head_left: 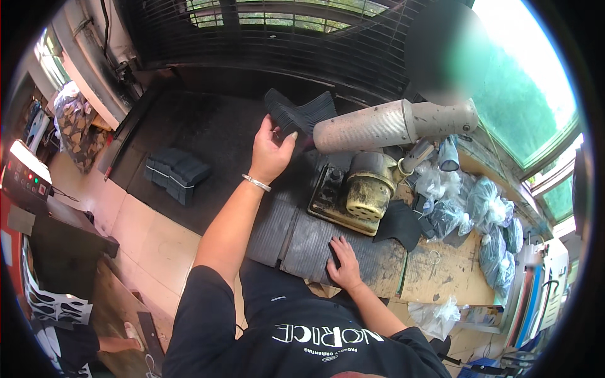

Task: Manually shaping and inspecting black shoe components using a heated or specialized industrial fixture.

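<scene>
My left hand [272, 151] reaches out over the far part of the dark bench, its fingertips at the near left edge of a stack of thin black curved sheets [309, 116]. Its thumb stands apart from the fingers, and I see nothing gripped between them. Lying flat on the ribbed dark bench top [305, 242], my right hand [345, 264] is open and holds nothing. Beyond it stands a dirty cream-coloured machine [368, 195] with a round housing. A speckled grey metal cylinder [365, 129] extends above the machine, its left end close to the sheets.
A tied bundle of black pieces [178, 173] lies at left on the dark surface. Clear plastic bags of dark pieces [447, 211] crowd the right side, near a black curved piece [398, 225]. A control box with lit lamps [28, 176] stands far left. Behind the bench is a black grille [302, 44].
</scene>
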A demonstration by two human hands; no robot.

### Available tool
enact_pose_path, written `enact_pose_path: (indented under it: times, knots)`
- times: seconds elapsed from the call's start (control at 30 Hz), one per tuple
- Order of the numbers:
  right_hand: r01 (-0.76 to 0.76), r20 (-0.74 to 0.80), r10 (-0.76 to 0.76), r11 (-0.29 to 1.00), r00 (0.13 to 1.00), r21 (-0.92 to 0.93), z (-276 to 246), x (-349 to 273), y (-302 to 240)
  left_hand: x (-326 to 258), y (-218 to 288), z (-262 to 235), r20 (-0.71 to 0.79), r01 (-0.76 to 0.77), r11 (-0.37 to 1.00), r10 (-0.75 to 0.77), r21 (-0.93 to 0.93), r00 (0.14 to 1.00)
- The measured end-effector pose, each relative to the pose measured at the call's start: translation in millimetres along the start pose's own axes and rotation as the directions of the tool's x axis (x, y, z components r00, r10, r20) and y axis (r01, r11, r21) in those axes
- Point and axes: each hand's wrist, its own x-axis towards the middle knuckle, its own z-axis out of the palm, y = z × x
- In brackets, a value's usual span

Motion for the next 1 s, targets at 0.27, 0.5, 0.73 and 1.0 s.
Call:
enact_pose_path:
  times: [0.27,0.5,0.73,1.0]
  knots:
    - [-0.003,0.001,0.003,1.0,1.0,0.0,0.1,1.5,-0.4,0.4,7.0,6.2,0.025,-0.029,0.999,0.029,0.014,0.999]
    - [-0.004,-0.01,0.004,1.0,1.0,0.007,0.1,1.4,-2.0,-3.9,21.9,-1.0,0.045,-0.002,1.0,0.002,0.003,0.999]
    - [-0.009,-0.011,0.009,1.0,1.0,-0.008,0.5,0.2,-3.4,-9.9,25.7,-13.8,0.027,-0.061,0.997,0.06,0.044,0.998]
    - [0.013,-0.007,-0.014,1.0,1.0,-0.022,2.8,-0.9,-0.7,-20.4,36.7,-26.3,0.037,-0.056,0.993,0.052,0.1,0.998]
